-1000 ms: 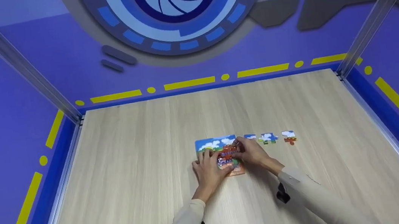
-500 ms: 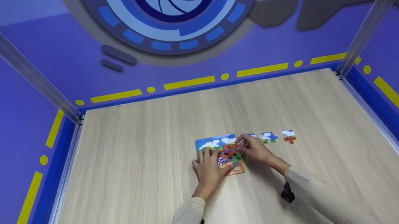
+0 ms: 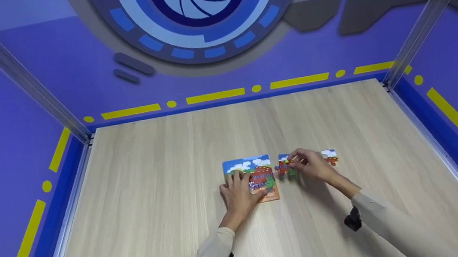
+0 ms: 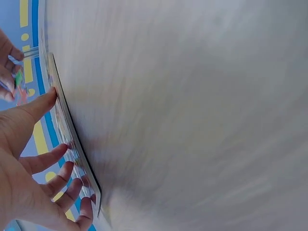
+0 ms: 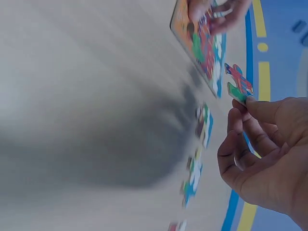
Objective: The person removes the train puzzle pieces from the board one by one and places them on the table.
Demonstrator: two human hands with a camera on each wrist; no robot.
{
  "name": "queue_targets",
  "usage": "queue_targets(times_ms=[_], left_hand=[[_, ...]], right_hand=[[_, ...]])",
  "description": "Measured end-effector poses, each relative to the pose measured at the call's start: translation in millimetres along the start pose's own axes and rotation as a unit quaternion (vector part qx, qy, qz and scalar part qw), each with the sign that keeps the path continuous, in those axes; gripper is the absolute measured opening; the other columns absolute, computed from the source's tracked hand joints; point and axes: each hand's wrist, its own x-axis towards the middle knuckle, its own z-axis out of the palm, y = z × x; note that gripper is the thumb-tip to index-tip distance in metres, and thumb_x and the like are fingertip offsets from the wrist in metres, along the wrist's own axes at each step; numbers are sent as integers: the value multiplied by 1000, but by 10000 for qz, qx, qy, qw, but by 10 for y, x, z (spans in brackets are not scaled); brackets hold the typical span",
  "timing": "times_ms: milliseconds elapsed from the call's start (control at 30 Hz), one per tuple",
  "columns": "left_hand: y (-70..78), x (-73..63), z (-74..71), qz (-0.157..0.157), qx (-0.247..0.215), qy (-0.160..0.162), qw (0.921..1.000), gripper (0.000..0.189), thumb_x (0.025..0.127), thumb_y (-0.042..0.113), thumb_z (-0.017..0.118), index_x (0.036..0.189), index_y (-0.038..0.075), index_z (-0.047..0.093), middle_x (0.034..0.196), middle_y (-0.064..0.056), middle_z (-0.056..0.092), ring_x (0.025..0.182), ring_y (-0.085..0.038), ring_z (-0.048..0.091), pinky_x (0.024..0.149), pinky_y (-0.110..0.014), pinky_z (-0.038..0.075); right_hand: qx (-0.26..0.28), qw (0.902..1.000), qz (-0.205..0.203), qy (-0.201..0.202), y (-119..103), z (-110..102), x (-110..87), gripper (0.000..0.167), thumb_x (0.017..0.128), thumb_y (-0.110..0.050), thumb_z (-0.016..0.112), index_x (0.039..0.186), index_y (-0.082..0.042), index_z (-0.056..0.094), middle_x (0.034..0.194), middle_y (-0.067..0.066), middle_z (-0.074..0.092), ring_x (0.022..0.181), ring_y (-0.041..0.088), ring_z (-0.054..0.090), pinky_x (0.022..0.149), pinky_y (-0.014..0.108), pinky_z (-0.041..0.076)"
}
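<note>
A small jigsaw puzzle board [image 3: 255,161], with blue sky, clouds and red shapes, lies flat on the wooden table. My left hand [image 3: 238,193] rests on it with fingers and thumb spread; in the left wrist view the fingertips touch the board's face and edge [image 4: 77,137]. To the right of the board, my right hand [image 3: 313,165] pinches a red and green jigsaw piece [image 5: 240,79] between thumb and fingertips. That piece is held up above the table, apart from the board. The right hand partly hides the loose pieces behind it in the head view.
Several loose jigsaw pieces lie in a row right of the board, among them a cloud-patterned one [image 5: 204,125], a blue and green one [image 5: 193,177] and a cloud-and-red one [image 3: 329,155]. Blue printed walls [image 3: 188,81] enclose the table [image 3: 163,162].
The right hand has drawn away from the board to the right, carrying the red and green jigsaw piece. The left hand has stayed in place on the board.
</note>
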Motion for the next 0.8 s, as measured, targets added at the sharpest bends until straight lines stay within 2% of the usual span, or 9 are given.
queue_targets(times_ms=[200,367,467,600,800], left_hand=[[3,0,-31,-79,33,-43,10000,67,73,57,85,122,14,70,122,-10,59,116,-30,51,89,-55,42],[25,2,-30,-104,-61,-92,9999,67,74,57,85,122,13,70,122,-11,59,116,-32,50,89,-56,42],[34,2,-31,-133,-7,-98,9999,67,74,57,85,123,14,70,123,-11,59,117,-32,51,90,-56,42],[37,7,-27,-117,-21,-100,9999,68,74,57,84,124,14,69,123,-12,59,118,-33,51,90,-56,41],[36,15,-11,-46,-35,-137,9999,68,74,58,84,125,15,69,123,-11,58,118,-33,49,89,-56,41]], right_hand=[[4,9998,93,156,192,-301,-133,15,95,-2,68,108,4,69,96,20,74,80,17,68,68,17,49],[-133,9990,201,368,377,-520,-266,14,94,-3,70,107,3,70,96,20,75,77,9,66,66,17,49],[-145,9987,290,397,471,-627,-352,16,95,-4,69,109,3,70,98,21,76,76,12,68,66,17,49],[-182,9979,423,451,566,-742,-454,15,96,-3,67,109,4,70,98,22,76,79,18,69,66,18,49],[-287,9952,787,503,672,-808,-585,18,96,-4,68,112,3,69,97,21,75,78,11,66,67,18,48]])
